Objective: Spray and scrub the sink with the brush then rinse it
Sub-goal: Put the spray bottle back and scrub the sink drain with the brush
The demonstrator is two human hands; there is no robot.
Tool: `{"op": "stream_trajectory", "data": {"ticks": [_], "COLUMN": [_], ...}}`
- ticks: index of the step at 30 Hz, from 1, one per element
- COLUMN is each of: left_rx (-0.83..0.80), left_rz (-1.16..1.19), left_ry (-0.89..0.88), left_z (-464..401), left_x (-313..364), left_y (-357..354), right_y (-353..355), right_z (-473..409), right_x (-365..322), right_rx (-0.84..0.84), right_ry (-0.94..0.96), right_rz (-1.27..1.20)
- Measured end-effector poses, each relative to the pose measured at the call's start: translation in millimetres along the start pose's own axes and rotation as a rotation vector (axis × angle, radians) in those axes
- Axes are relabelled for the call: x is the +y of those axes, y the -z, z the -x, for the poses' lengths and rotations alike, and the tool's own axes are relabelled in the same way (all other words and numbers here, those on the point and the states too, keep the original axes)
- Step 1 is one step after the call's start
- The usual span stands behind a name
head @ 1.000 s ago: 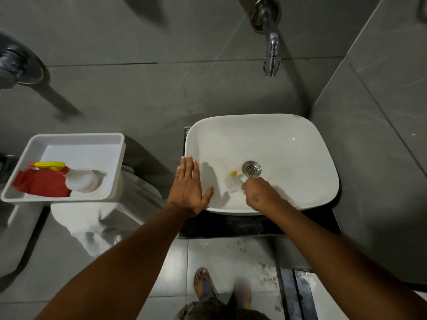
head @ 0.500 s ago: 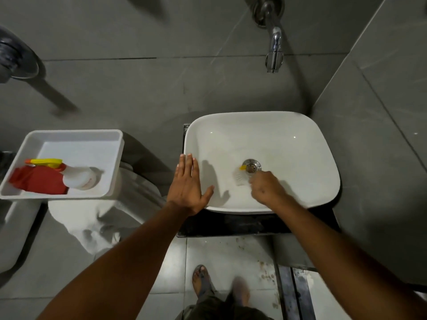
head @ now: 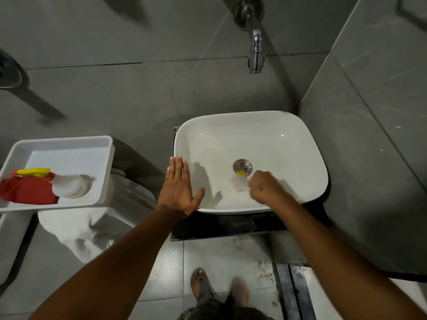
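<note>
our left hand (head: 178, 190) lies flat, palm down, fingers (head: 176, 168) straight and together, thumb splayed right. our right hand (head: 265, 189) is curled into a fist, knuckles up, both arms extended forward.

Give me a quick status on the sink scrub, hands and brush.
Right hand shut on brush, bristles on the basin by the drain. Left hand open, flat on sink rim. Tap dry. Nothing blocking.

Large grey wall tiles (head: 129, 38) with thin dark joints surround the corner; the pale floor tiles (head: 221, 257) are stained, beside a metal floor drain (head: 293, 292).
</note>
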State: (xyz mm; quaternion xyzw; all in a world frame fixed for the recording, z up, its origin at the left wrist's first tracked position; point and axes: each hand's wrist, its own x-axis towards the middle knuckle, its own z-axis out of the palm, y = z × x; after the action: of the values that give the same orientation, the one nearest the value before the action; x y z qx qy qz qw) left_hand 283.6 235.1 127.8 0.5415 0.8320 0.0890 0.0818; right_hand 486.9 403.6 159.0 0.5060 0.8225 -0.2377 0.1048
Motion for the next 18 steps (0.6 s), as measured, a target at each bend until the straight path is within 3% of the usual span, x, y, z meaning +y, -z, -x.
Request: {"op": "stream_trajectory", "data": {"ticks": [4,9,12,15,18], "left_rx": [-0.003,-0.012,-0.012,-0.020,-0.022], "left_rz": [-0.002,-0.008,-0.007,-0.011,-0.014], "left_ry": [0.019,0.021,0.013,0.011,0.011], "left_z": [1.3,1.2,0.3,-0.4,0.5], "left_x": [1.3,0.7,-1.4,-2.4,-3.3], "left_y": [3.2,3.3,0.3,-1.6,-0.4], "right_y": [-11.1,43.4,37.1,-7.4,-17.1], "right_z": [-21.3,-34.4,-7.0,10.3,-0.9], "right_x": [-54.7,16.8,45.7,9.6,-26.1], "right_rx": [0.098,0.253,0.191,0.036,0.065], "right_ry": [0.096,-0.158,-0.176,-0.078,0.006], "right_rz": [-0.037,-0.057,0.033,-0.008,-0.046]}}
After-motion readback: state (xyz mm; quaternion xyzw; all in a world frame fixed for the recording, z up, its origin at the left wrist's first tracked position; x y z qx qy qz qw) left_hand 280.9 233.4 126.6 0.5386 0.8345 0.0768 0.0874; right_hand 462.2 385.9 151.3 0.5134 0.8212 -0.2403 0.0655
